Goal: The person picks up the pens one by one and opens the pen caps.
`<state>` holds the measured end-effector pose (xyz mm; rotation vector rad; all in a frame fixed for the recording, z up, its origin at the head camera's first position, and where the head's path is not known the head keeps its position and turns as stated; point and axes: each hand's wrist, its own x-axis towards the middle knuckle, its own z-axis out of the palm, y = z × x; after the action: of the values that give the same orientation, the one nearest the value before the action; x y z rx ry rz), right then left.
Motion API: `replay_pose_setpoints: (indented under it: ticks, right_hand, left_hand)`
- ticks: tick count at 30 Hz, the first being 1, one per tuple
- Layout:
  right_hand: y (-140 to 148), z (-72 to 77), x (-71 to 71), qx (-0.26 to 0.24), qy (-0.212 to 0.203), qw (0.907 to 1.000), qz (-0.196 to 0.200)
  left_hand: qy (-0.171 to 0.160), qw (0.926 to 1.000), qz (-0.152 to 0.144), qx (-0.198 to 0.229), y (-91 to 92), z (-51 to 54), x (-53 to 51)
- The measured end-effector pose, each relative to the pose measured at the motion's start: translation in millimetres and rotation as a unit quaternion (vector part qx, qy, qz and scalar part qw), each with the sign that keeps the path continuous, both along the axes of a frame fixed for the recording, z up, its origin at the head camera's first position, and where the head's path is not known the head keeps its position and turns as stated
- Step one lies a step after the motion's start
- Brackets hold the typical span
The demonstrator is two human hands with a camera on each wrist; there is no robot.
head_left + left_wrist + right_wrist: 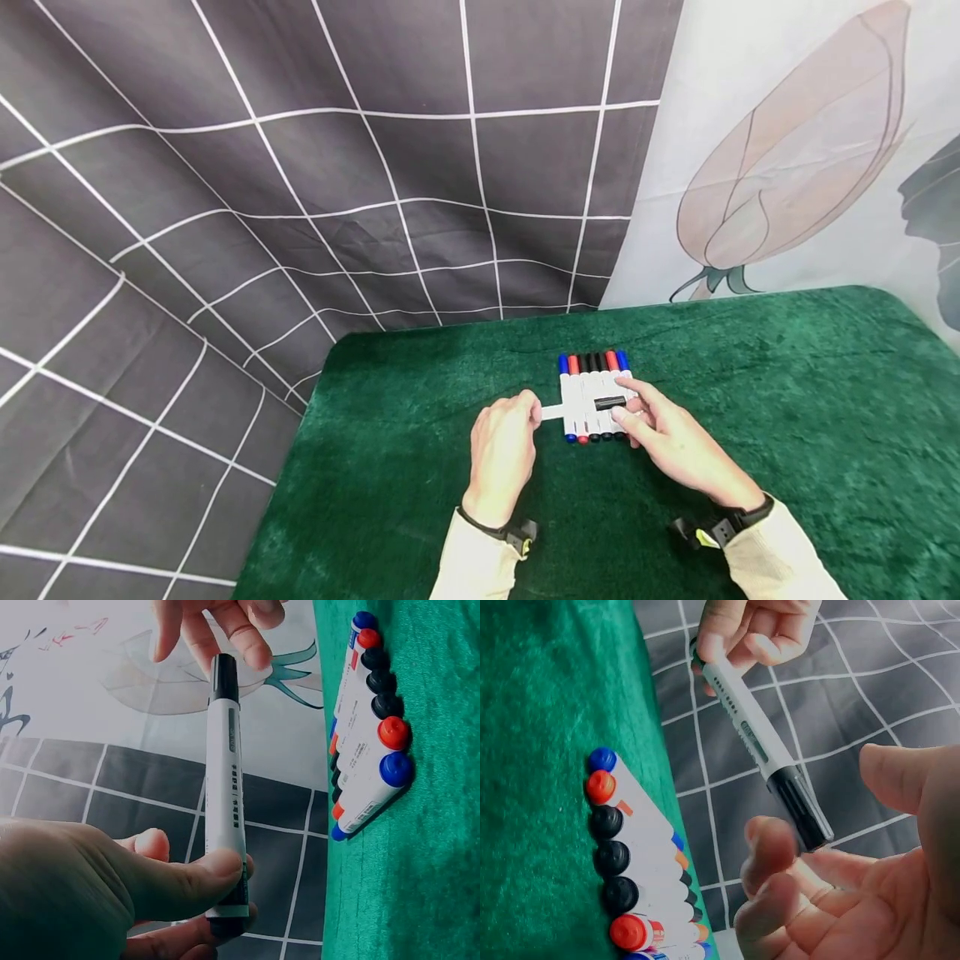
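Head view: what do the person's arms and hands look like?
Left hand and right hand are bare, no gloves. Pale cream sleeves on both sides. Each side has a black wrist strap with a small dark device and a yellow-green patch.

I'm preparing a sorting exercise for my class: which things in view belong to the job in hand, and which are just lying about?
For the job:
black-capped marker, gripped by the left hand
right hand, near the cap
row of seven markers, probably

Just there:
green cloth, under the row
gridded cloth and flower-print cloth, hanging behind
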<state>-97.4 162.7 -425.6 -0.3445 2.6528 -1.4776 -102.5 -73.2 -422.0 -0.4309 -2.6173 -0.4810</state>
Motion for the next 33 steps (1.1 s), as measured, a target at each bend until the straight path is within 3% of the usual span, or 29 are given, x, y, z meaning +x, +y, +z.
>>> replay_pose_setpoints:
  ticks: [13,18,21,27,33]
  right_hand:
    - [-4.5,-4.1,-2.4,0.051,0.037,0.9977,0.026]
    - [-6.0,-4.7,-2.5,0.056,0.036,0.9975,0.023]
    - [-7.1,-4.9,-1.8,0.042,0.022,0.9986,0.025]
    - [-9.9,-6.1,0.3,-0.024,-0.008,0.9983,0.052]
    - [-11.6,-4.9,0.6,-0.059,-0.027,0.9966,0.050]
  left_hand:
    - [0.032,0.9988,-0.035,-0.011,0.1,1.3,1.6]
    - [0.022,0.9987,-0.045,-0.012,4.9,0.2,3.1]
    - [0.018,0.9977,-0.057,-0.031,10.6,-1.2,4.3]
    - [0.039,0.9904,-0.104,-0.082,21.8,-1.4,8.2]
    - [0.033,0.9895,-0.117,-0.078,24.3,-2.8,9.4]
